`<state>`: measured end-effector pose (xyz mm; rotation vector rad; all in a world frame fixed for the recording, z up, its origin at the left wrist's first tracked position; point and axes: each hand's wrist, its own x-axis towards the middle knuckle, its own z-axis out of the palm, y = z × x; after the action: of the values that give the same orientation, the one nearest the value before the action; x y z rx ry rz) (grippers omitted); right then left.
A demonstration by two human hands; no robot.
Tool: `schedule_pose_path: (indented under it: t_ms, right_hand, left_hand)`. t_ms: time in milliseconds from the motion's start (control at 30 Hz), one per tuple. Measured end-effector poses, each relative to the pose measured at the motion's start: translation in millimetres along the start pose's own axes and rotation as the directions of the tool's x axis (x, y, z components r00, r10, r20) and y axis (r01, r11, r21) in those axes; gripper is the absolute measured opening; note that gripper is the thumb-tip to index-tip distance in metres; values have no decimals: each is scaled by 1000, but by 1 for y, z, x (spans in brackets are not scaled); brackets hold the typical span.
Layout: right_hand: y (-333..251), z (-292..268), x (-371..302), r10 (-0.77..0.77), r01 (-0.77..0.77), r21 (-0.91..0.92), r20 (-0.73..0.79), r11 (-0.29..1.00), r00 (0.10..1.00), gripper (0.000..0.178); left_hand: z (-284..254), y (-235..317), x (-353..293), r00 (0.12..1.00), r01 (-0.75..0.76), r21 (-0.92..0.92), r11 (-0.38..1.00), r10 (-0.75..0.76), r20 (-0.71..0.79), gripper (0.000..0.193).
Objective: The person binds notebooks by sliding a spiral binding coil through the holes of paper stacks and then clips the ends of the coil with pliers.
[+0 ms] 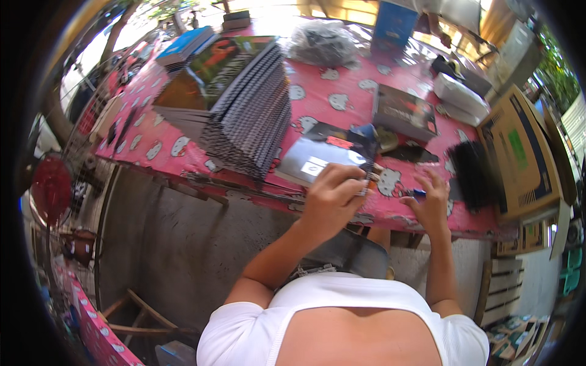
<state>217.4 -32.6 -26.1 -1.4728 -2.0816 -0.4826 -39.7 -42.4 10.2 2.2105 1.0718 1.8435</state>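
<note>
A spiral-bound notebook (311, 152) with a grey and black cover lies near the table's front edge. My left hand (336, 196) is closed on its right front corner, beside the coil binding; the fingertips are partly hidden. To the right, my right hand (431, 200) hovers low over the table with thumb and fingers apart. A small blue item (419, 193), too small to name, shows between them. Left of the notebook rises a tall stack of spiral notebooks (244, 104), their coils facing right.
Behind my hands sits a thick block of printed covers (403, 113), with a roll of tape (386, 139) near it. A black bristly bundle (473, 175) and a cardboard box (525, 152) stand at the right. Farther back are a clear plastic bag (323, 44) and blue notebooks (185, 46).
</note>
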Motion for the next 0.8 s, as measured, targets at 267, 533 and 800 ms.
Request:
schedule_pose_path:
  t_ms: [267,533,800]
  right_hand:
    - [-73,-31,201,82,40,938,-72,344,994,41]
    - [-196,55,315,120,43,821,-135,569,984,49]
    - [-210,90,325,145,69,924,-132,377,981,45]
  left_hand:
    - [-109,3,54,894,-130,183,974,195,-403,24]
    - [-214,-147,98,484,285,-349,893,-448,-752,73]
    - [-208,-150,126,546,539,43,841,-310,-778,70]
